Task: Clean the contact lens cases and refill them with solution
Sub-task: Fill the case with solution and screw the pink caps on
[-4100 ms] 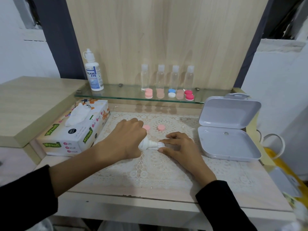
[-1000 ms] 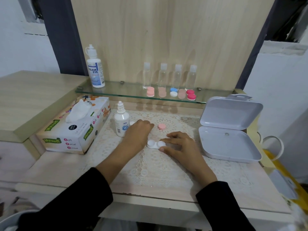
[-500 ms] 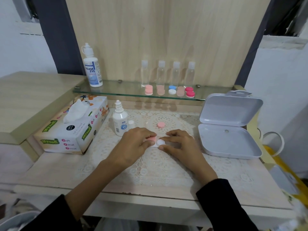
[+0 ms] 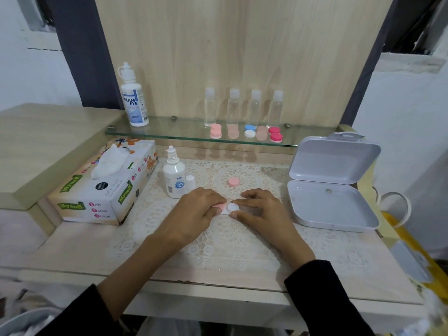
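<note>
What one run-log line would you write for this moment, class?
left hand: pinches pink cap onto lens case | right hand: pinches lens case | other cap: loose on mat | solution bottle: upright

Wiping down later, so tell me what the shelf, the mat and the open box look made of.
Shelf: clear, glossy glass; its front edge shows green and the surface below shows through.
Mat: cream lace with an openwork pattern; whether cotton or vinyl is unclear.
Box: likely plastic, with a pale satin finish, moulded rounded corners and a hinged lid.
</note>
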### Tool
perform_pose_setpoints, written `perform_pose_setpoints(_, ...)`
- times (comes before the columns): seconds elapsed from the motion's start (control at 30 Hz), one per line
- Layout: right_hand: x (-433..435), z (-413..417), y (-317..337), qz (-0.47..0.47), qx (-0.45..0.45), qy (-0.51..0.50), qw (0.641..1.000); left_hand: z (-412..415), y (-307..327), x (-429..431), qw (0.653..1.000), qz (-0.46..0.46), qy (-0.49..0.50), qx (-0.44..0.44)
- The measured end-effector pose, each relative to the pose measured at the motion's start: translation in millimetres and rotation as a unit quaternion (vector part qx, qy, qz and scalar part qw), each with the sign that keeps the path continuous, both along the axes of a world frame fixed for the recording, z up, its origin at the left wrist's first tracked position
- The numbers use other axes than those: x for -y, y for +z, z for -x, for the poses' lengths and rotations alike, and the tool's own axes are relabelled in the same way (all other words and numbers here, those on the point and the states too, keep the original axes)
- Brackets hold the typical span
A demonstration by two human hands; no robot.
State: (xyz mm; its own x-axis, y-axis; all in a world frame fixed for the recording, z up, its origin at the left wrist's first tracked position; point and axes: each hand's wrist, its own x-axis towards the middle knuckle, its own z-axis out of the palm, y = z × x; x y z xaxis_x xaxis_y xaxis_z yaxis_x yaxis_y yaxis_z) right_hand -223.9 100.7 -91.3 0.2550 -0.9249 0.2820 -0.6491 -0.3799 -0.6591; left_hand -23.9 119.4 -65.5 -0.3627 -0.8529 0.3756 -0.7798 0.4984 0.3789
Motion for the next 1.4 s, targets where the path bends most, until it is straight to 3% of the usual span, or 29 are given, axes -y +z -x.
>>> perform_pose_setpoints(0.17, -1.1, -0.2, 0.5, 0.000, 0.003, -0.001, 1.000, -1.9, -1.3, 1.5, 1.000, -0.012, -0.001, -0.020)
perform_pose_setpoints(0.37, -2.4, 0.0, 0.1, -0.001, 0.016, -0.002, 1.000, 1.1, -0.4, 2.9, 0.997, -0.011, 0.070, -0.021)
perform_pose_setpoints(0.67, -1.1, -0.5, 1.4, -0.002, 0.001, -0.003, 1.000, -0.7, -0.3, 6.9, 0.998, -0.060, 0.015, -0.033)
perform_pose_setpoints(0.87, -1.2, -0.2, 0.5, 0.003, 0.005, 0.000, 1.000, 1.3, 1.2, 4.4, 0.996, -0.037, 0.078, -0.035)
perform_pose_setpoints(1.4, -2.2, -0.5, 2.4, 0.001, 0.007, 0.002, 1.000, -0.2, -4.4, 8.4, 0.996, -0.054, 0.058, -0.040)
